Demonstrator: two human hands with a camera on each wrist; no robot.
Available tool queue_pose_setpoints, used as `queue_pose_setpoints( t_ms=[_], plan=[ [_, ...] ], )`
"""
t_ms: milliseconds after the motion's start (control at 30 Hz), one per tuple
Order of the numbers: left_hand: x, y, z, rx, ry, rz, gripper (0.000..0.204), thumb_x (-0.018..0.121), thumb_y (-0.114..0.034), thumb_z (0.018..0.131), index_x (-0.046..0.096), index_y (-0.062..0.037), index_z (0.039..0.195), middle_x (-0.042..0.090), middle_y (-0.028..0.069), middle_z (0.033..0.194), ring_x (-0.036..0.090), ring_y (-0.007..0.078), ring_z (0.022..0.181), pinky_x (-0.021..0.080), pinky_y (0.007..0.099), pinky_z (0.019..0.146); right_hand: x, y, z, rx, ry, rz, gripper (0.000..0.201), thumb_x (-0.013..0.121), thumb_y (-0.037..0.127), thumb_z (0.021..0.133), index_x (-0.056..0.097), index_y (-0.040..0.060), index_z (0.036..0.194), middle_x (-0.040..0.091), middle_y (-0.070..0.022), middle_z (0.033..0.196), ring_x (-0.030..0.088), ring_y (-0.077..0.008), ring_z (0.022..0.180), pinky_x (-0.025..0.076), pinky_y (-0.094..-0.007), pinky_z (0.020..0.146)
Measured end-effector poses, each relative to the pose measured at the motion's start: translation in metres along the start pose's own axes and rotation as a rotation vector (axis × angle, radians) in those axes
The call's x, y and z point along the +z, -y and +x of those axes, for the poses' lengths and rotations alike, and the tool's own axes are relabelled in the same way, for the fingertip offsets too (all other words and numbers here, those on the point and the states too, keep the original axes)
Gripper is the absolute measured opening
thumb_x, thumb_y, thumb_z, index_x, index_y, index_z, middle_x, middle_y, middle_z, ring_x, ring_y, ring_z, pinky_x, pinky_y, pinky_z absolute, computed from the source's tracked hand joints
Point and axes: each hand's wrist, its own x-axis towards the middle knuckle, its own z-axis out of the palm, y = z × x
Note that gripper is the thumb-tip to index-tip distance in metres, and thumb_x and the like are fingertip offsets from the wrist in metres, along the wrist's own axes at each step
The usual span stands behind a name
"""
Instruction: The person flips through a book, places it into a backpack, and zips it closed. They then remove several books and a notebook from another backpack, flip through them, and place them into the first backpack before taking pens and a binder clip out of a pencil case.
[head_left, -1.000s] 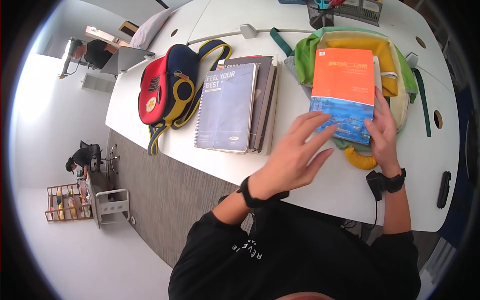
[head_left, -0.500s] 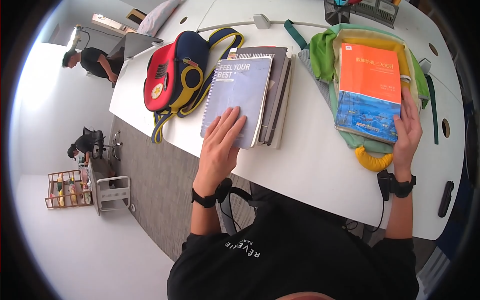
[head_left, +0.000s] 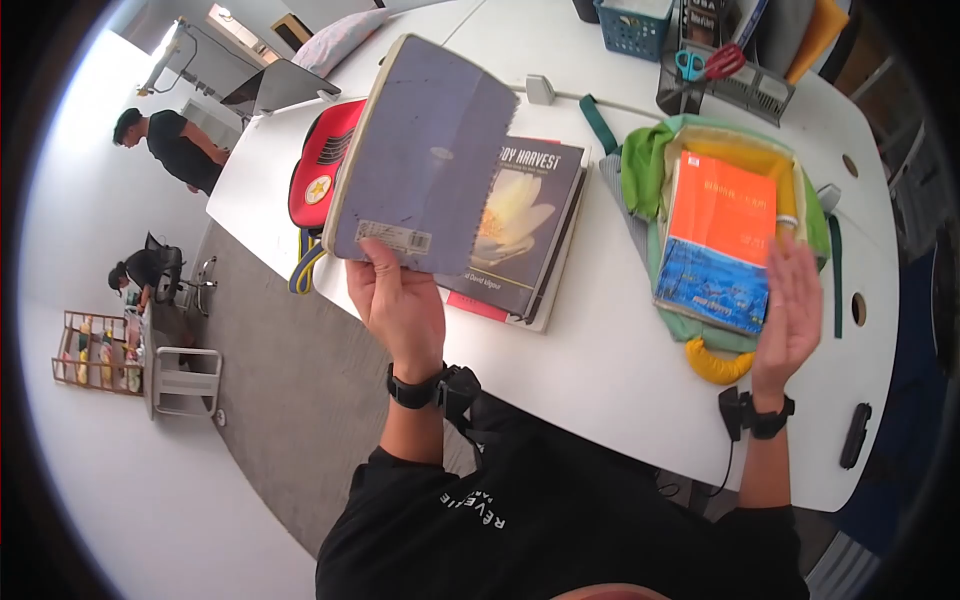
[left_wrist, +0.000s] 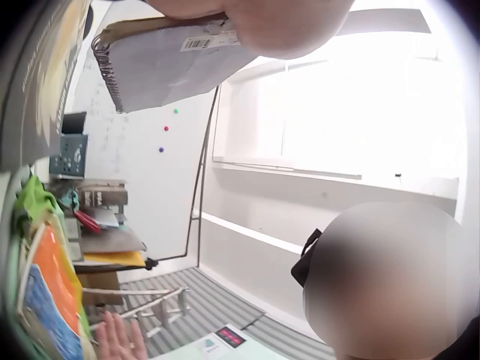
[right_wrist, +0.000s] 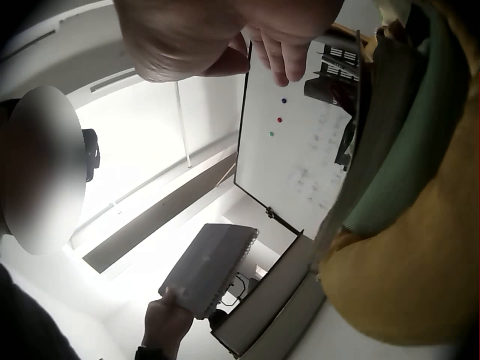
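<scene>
My left hand (head_left: 402,312) grips a blue-grey spiral notebook (head_left: 425,150) by its lower edge, thumb over the barcode label on the back cover. The notebook is raised and tilted above a stack of books, whose top one (head_left: 525,225) has a pale flower on a dark cover. On the right, an orange-and-blue book (head_left: 722,205) lies on a green-and-yellow backpack (head_left: 648,160). My right hand (head_left: 792,315) is beside that book's right edge with its fingers straight. In the right wrist view the notebook (right_wrist: 210,262) shows its spiral side.
A red bag (head_left: 318,195) lies behind the notebook, partly covered. At the back stand a blue basket (head_left: 636,32) and a desk organizer (head_left: 770,98) with scissors (head_left: 690,65). A black object (head_left: 855,435) lies near the table's right edge. Two people are in the background.
My left hand moved from the orange-and-blue book to the notebook, then lifted it off the stack and turned its back cover up. My right hand has stayed by the book, its fingers now looser.
</scene>
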Motion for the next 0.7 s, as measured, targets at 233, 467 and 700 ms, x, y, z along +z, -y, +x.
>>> queue_pose_setpoints(
  t_ms=[233,467,700],
  plan=[
    [0.049,0.019,-0.006,-0.184,0.105,-0.302,0.034,0.04,-0.019,0.109,0.044,-0.0014,0.138,0.054,0.0123,0.139,0.053,0.0234,0.128,0.043,0.0439,0.109,0.051,0.043,0.032,0.469,0.413,0.49,0.062,0.052,0.008,0.099,0.025,-0.0018,0.154,0.044,-0.0254,0.147,0.052,-0.0354,0.132,0.044,-0.0439,0.108],
    [0.095,0.045,-0.042,-0.215,0.323,-0.194,0.037,0.045,-0.014,0.107,0.045,0.0019,0.14,0.057,0.0122,0.136,0.056,0.0222,0.123,0.042,0.0382,0.107,0.089,0.046,0.061,0.632,0.343,0.748,0.061,0.057,0.038,0.102,0.035,0.0075,0.15,0.05,-0.0143,0.14,0.054,-0.0282,0.124,0.043,-0.0452,0.105],
    [0.12,0.048,-0.059,0.32,0.786,0.595,0.067,0.052,0.016,0.074,0.049,0.0041,0.139,0.048,0.0242,0.146,0.046,0.0387,0.137,0.036,0.0449,0.112,0.07,0.042,0.059,0.67,0.316,0.893,0.062,0.039,0.056,0.104,0.043,0.0082,0.143,0.056,-0.0087,0.133,0.054,-0.0234,0.123,0.041,-0.0429,0.106]
  ],
)
